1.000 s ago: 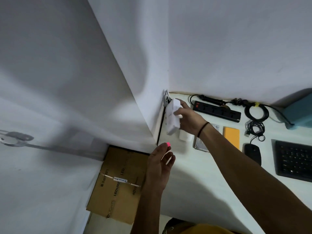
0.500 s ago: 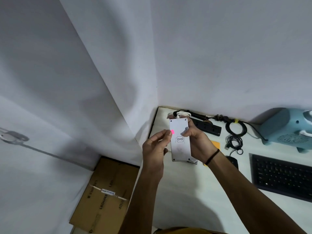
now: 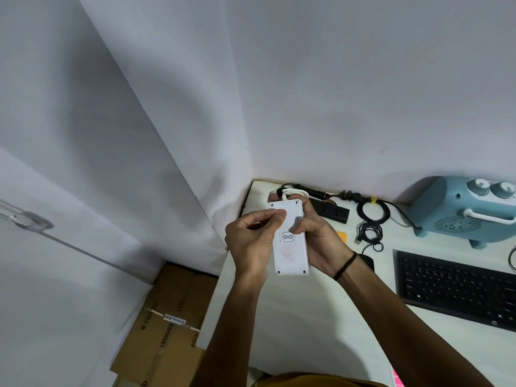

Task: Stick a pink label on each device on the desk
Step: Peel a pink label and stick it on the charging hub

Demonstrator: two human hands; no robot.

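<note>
Head view shows two bare arms reaching forward over a white desk (image 3: 293, 325) in the corner of a room with plain white walls. Up in the air above the desk, the right hand (image 3: 321, 241) grips a flat white box-shaped device (image 3: 290, 247), with curled fingers behind it and the thumb on its front. It is a smooth plastic rectangle with small screws at its corners and a square logo in the middle, and a white cord (image 3: 290, 194) curls at its top end. The left hand (image 3: 252, 241) has its fingers bent, and its thumb and first finger are pressed on the top left part of the device, where a tiny bit of the pink label (image 3: 275, 210) peeks out. A thin black band (image 3: 345, 266) goes round the right wrist. On the desk behind lie a black power strip (image 3: 333, 211), a coiled black cable (image 3: 372, 212), a rounded blue heater (image 3: 463, 212) and a black keyboard (image 3: 458, 289) with many small keys. A brown cardboard box (image 3: 167, 325) sits on the floor beside the desk.
</note>
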